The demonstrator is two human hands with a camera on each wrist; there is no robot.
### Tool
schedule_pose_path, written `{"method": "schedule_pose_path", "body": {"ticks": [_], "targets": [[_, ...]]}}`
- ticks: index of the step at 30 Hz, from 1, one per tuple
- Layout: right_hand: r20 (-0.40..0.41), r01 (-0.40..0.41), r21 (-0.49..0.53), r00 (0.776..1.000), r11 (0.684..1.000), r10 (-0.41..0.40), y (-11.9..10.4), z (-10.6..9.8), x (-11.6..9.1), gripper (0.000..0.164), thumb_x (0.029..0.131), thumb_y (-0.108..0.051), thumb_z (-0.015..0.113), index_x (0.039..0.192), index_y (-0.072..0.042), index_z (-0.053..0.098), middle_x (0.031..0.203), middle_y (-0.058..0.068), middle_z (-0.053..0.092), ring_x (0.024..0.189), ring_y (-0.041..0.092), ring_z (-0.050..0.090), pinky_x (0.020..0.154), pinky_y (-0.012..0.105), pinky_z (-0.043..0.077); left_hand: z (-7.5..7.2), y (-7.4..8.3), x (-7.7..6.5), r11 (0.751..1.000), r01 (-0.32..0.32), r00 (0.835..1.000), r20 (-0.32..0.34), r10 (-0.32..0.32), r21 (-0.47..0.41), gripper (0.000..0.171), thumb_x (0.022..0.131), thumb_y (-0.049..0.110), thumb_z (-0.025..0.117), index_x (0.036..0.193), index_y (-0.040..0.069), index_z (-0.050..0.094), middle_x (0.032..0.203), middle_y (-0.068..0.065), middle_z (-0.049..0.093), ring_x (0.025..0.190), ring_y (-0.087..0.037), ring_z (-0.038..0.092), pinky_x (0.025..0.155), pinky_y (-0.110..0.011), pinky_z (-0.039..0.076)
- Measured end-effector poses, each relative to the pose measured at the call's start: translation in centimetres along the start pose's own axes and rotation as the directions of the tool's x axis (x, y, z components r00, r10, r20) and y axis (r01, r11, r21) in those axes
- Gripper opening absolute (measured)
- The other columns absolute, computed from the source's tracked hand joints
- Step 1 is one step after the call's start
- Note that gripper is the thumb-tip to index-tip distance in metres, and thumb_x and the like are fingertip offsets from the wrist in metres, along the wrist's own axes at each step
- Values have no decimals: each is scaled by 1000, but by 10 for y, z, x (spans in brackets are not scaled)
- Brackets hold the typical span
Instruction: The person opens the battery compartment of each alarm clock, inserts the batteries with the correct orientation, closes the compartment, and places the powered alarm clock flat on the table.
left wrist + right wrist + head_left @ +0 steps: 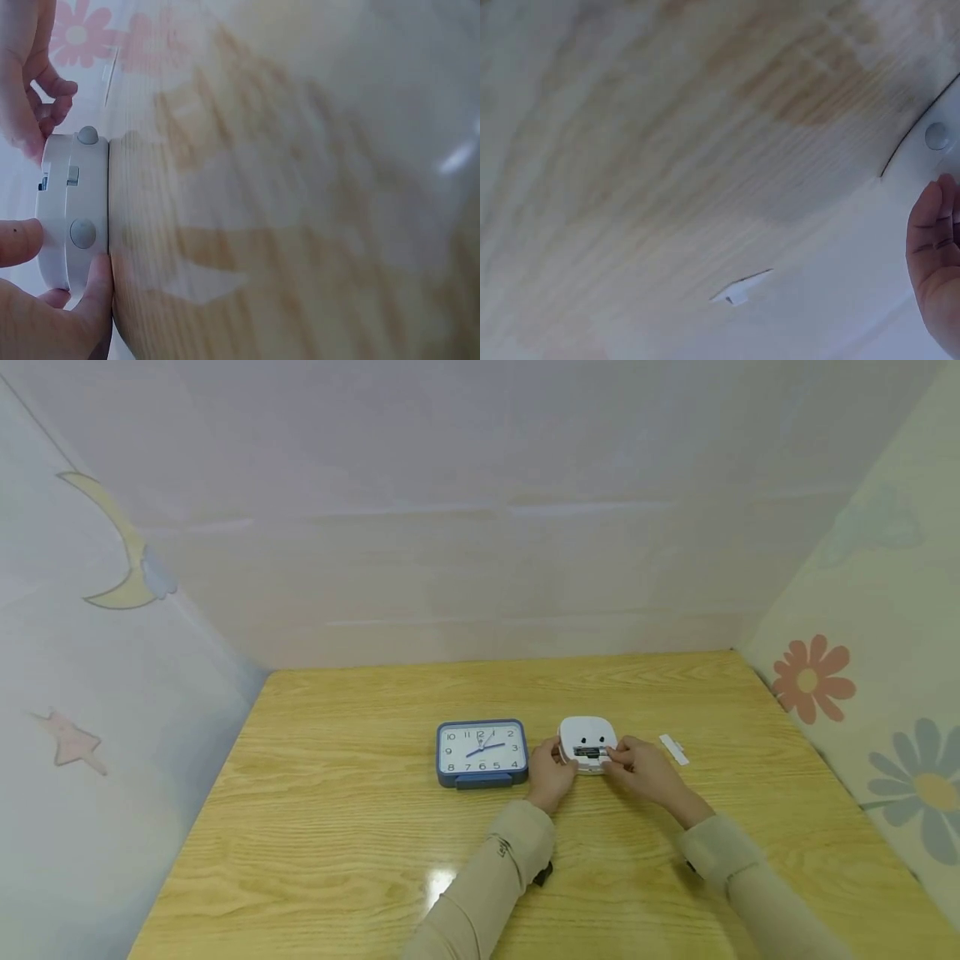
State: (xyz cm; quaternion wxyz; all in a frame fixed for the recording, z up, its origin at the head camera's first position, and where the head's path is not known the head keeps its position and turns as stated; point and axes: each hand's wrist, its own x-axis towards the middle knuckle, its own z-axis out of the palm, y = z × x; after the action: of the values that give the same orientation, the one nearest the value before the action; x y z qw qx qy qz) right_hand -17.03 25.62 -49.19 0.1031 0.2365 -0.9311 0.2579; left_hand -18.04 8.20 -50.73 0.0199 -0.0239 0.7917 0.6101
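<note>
A small white rounded-square device (587, 727), like a clock lying face down, has its open battery compartment facing up. Two dark knobs sit above the compartment. A black battery (587, 752) lies in it. My left hand (550, 777) grips the device's near left side; in the left wrist view its thumb (21, 241) rests on the upper face and its fingers are along the side. At the compartment's right end, my right hand (641, 768) pinches the battery's end with thumb and forefinger. The right wrist view shows only part of that hand (939, 277) beside the device.
A blue rectangular alarm clock (482, 752) stands left of my left hand, dial up. To the right lies a white battery cover (674, 749) on the wooden table (337, 827). Walls with painted flowers and a moon border the table.
</note>
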Motion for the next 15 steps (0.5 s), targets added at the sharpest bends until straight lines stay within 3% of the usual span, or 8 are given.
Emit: {"method": "schedule_pose_path", "body": {"ticks": [4, 9, 15], "targets": [[2, 51, -64, 999, 997, -51, -1, 1, 1, 27, 77, -10, 71, 95, 10, 67, 74, -1, 51, 52, 0, 33, 43, 20, 32, 0, 1, 0, 1000, 12, 1000, 1, -12, 3, 45, 76, 0, 67, 119, -2, 55, 99, -9, 58, 89, -18, 55, 76, -29, 47], [-25, 67, -72, 997, 995, -69, -3, 1, 1, 25, 76, -8, 71, 92, 11, 68, 72, 0, 50, 51, 1, 34, 43, 20, 33, 1, 1, 1, 1000, 23, 1000, 8, -23, 16, 46, 76, 1, 67, 120, -2, 54, 100, -9, 58, 91, -19, 55, 78, -30, 47], [41, -30, 11, 999, 999, 29, -2, -4, 1, 26, 83, -8, 65, 101, 10, 65, 76, 1, 54, 56, 5, 42, 48, 22, 38, 1, 1, 1, 999, 33, 999, 8, -33, -3, 47, 76, 1, 67, 121, -1, 54, 102, -9, 57, 92, -19, 55, 78, -30, 47]]}}
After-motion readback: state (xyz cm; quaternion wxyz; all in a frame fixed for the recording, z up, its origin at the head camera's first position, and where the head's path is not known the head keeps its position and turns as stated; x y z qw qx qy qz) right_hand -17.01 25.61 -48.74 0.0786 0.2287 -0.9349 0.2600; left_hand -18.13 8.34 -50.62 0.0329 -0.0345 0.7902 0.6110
